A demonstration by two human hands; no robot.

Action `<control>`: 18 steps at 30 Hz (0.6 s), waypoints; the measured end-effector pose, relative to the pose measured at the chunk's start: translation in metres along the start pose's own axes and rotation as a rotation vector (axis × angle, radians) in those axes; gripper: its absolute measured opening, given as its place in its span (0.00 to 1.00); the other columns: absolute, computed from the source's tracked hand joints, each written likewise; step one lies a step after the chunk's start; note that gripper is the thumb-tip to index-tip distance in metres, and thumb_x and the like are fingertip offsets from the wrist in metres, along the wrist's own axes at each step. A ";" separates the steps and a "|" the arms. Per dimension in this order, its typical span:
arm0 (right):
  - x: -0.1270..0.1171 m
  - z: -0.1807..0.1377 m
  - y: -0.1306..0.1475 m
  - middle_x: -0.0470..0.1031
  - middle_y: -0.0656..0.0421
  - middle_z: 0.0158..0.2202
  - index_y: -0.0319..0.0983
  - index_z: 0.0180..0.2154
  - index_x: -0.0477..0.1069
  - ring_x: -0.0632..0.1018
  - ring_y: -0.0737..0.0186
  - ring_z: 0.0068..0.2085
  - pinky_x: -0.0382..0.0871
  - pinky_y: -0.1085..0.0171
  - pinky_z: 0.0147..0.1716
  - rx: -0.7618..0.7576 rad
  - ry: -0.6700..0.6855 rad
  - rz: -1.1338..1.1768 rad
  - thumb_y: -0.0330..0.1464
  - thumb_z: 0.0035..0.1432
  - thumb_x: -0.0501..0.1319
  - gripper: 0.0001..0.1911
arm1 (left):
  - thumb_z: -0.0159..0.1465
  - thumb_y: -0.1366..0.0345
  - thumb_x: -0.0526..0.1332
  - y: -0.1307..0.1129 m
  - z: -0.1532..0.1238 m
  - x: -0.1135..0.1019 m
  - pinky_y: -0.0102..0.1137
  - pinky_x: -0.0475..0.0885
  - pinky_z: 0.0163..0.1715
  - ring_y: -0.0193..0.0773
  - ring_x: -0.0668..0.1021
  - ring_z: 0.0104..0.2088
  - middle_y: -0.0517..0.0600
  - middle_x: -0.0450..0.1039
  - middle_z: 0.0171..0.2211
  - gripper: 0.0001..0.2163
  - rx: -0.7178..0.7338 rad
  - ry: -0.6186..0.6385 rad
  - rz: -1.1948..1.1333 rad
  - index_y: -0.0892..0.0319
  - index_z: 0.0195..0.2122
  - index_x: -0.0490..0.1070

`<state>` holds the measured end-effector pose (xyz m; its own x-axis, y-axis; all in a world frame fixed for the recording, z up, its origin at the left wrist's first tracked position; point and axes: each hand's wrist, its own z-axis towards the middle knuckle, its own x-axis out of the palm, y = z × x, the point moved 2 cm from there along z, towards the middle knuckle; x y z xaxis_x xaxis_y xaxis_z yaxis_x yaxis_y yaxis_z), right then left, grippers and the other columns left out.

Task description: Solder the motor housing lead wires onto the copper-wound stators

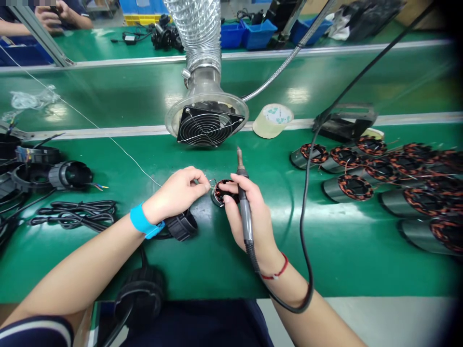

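My right hand (258,221) grips a soldering iron (246,214), its tip pointing away from me, up off the bench. The thumb and fingers of that hand also reach onto a small motor stator (219,195) with copper windings, partly hidden by them. Just left of the stator, my left hand (181,193) is closed in a pinch. A thin solder wire (125,153) runs from the upper left into this hand; a short end shows by the fingertips. Under the left wrist lies a black round plastic housing (182,225).
A fume extractor (206,127) hangs ahead, beside a tape roll (273,120). Several stators (349,188) stand at right. Black housings (70,175) and a coiled cable (75,214) lie left. The iron's cord (306,231) loops past my right forearm. Another person's hands (54,17) show far left.
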<state>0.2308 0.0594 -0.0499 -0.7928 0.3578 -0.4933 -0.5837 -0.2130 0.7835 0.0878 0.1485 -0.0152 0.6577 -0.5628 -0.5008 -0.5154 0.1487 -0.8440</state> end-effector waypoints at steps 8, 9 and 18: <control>-0.004 -0.002 -0.002 0.77 0.56 0.44 0.43 0.54 0.59 0.74 0.56 0.48 0.66 0.49 0.49 -0.061 -0.103 -0.052 0.27 0.59 0.55 0.21 | 0.60 0.62 0.56 0.001 0.001 -0.021 0.28 0.62 0.28 0.33 0.68 0.27 0.45 0.67 0.26 0.08 0.002 -0.087 0.070 0.61 0.31 0.68; -0.004 -0.002 -0.002 0.77 0.56 0.44 0.43 0.54 0.59 0.74 0.56 0.48 0.66 0.49 0.49 -0.069 -0.109 -0.051 0.27 0.59 0.55 0.21 | 0.60 0.61 0.57 0.002 0.000 -0.020 0.28 0.61 0.26 0.32 0.67 0.26 0.45 0.66 0.25 0.08 -0.015 -0.033 0.079 0.61 0.31 0.68; -0.001 -0.004 -0.003 0.77 0.56 0.44 0.43 0.55 0.59 0.75 0.57 0.48 0.66 0.49 0.50 -0.100 -0.106 -0.019 0.26 0.59 0.55 0.22 | 0.60 0.63 0.57 0.004 -0.001 -0.004 0.27 0.61 0.26 0.31 0.67 0.25 0.45 0.67 0.25 0.07 -0.023 0.040 0.057 0.61 0.31 0.68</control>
<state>0.2325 0.0556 -0.0529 -0.7616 0.4557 -0.4608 -0.6172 -0.2931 0.7302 0.0825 0.1508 -0.0167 0.6044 -0.5860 -0.5398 -0.5647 0.1628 -0.8091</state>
